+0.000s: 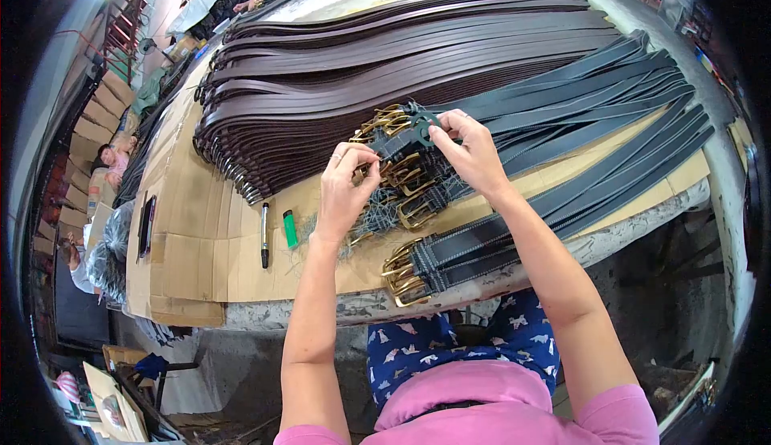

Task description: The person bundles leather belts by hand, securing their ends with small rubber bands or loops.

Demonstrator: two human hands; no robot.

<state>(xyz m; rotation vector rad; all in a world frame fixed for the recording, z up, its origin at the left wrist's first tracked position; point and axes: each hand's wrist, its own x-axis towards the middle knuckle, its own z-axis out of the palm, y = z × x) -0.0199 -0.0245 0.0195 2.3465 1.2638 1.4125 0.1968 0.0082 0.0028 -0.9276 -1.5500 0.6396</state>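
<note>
My left hand (347,178) is closed in a pinch at the buckle end of a black belt (393,146); any thread between the fingertips is too small to tell. My right hand (470,149) is closed around a small dark tool with a ring handle, thread snips (424,128) by their look, held against the same belt end. Under both hands lies a heap of black belts with pale stitching (546,112), their brass buckles (414,212) bunched together. Loose thread ends (365,224) trail around the buckles.
Behind is a tall stack of dark brown belts (385,51). A second bundle of black belts (482,244) lies near the table's front edge. A green lighter (290,229) and a marker (265,236) rest on the cardboard (185,252). Other people sit at the far left and back.
</note>
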